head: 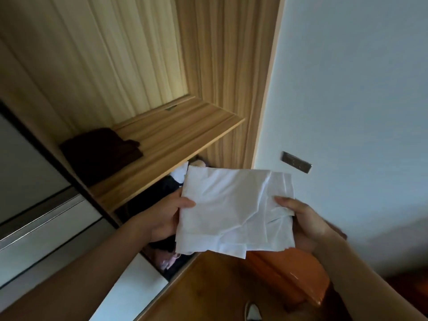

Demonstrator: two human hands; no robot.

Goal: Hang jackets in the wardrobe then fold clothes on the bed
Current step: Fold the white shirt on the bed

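Folded white cloth [234,209] held level just below shelf [185,135] front. Left grip [162,216] and right grip [308,221] clasp opposite edges, thumbs on top: likely keeps folds intact for stowing. Dark folded garment [99,151] lies on shelf.

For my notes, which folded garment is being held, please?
The white garment, gripped by left hand and right hand; the brown garment lies on the shelf.

Folded cloth [234,209] between both hands, before the wardrobe shelf [176,144].

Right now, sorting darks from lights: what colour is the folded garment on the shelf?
The folded garment is plain dark brown, seen in the head view.
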